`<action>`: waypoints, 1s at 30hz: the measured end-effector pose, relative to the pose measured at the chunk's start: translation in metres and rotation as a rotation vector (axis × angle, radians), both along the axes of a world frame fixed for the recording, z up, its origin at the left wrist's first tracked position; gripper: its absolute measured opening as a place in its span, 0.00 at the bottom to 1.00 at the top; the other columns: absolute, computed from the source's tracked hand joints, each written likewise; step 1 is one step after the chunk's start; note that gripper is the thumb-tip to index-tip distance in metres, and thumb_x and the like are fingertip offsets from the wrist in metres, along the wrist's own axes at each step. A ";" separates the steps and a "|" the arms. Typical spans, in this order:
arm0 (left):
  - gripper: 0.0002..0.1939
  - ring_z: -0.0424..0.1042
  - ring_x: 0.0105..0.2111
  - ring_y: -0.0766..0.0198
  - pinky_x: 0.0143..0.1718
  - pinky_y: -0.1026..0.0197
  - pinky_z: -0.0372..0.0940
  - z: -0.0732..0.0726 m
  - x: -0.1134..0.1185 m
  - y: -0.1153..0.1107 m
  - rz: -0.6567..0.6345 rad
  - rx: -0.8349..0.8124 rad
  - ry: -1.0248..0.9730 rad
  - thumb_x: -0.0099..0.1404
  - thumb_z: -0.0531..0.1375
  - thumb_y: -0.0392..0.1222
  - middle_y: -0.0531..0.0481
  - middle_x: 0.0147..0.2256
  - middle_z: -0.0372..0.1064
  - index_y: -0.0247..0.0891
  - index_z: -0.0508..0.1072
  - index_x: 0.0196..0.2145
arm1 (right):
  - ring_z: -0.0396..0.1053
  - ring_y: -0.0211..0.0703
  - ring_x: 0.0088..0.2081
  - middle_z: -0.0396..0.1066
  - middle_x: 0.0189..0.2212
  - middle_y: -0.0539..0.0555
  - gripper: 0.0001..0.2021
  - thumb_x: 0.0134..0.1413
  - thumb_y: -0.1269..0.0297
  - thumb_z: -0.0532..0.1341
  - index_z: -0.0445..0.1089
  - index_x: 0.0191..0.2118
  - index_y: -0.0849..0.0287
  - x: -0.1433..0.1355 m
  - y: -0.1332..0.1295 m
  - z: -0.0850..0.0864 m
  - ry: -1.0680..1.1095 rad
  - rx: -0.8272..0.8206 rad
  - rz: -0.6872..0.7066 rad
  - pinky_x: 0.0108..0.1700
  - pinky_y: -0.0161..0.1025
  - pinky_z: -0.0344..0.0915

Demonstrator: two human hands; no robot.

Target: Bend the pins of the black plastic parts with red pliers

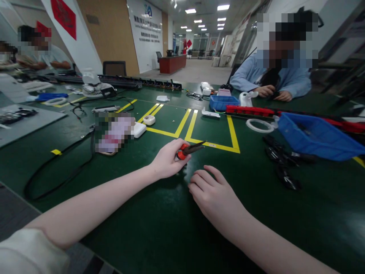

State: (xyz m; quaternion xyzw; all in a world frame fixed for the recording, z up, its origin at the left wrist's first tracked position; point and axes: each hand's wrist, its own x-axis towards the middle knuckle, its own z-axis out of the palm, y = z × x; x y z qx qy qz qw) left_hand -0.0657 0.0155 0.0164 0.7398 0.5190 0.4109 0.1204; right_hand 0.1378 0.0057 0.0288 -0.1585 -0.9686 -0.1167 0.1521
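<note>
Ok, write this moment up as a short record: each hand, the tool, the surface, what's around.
left grip: left hand, closed around a red-handled tool
tool: dark pointed tips, aimed toward the picture's right
right grip: right hand, fingers loosely curled; nothing visible held, underside hidden
surface: green table marked with yellow tape
left side: white case, white ring-shaped roll
right side: blue bin, black items beside it
across: co-worker in a light blue top
</note>
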 end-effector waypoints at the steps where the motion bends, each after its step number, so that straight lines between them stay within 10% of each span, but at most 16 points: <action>1: 0.08 0.68 0.36 0.60 0.40 0.58 0.64 -0.001 -0.001 0.001 0.000 -0.011 -0.030 0.65 0.58 0.39 0.49 0.38 0.68 0.38 0.68 0.42 | 0.72 0.53 0.46 0.77 0.39 0.58 0.12 0.60 0.76 0.56 0.76 0.36 0.59 -0.001 -0.001 0.001 -0.010 0.026 0.001 0.58 0.56 0.63; 22: 0.10 0.69 0.40 0.57 0.41 0.55 0.62 -0.004 0.000 0.008 0.107 -0.030 0.179 0.59 0.61 0.34 0.50 0.38 0.71 0.38 0.71 0.40 | 0.74 0.55 0.41 0.77 0.34 0.62 0.11 0.62 0.71 0.55 0.75 0.36 0.66 -0.024 0.000 0.010 -0.226 0.222 0.146 0.63 0.56 0.59; 30: 0.14 0.69 0.47 0.53 0.47 0.51 0.62 -0.008 0.000 0.014 0.159 -0.079 0.346 0.60 0.62 0.36 0.48 0.44 0.72 0.39 0.70 0.45 | 0.73 0.48 0.40 0.77 0.35 0.58 0.08 0.64 0.70 0.55 0.72 0.38 0.63 -0.010 -0.016 0.015 -0.226 0.060 0.268 0.58 0.50 0.63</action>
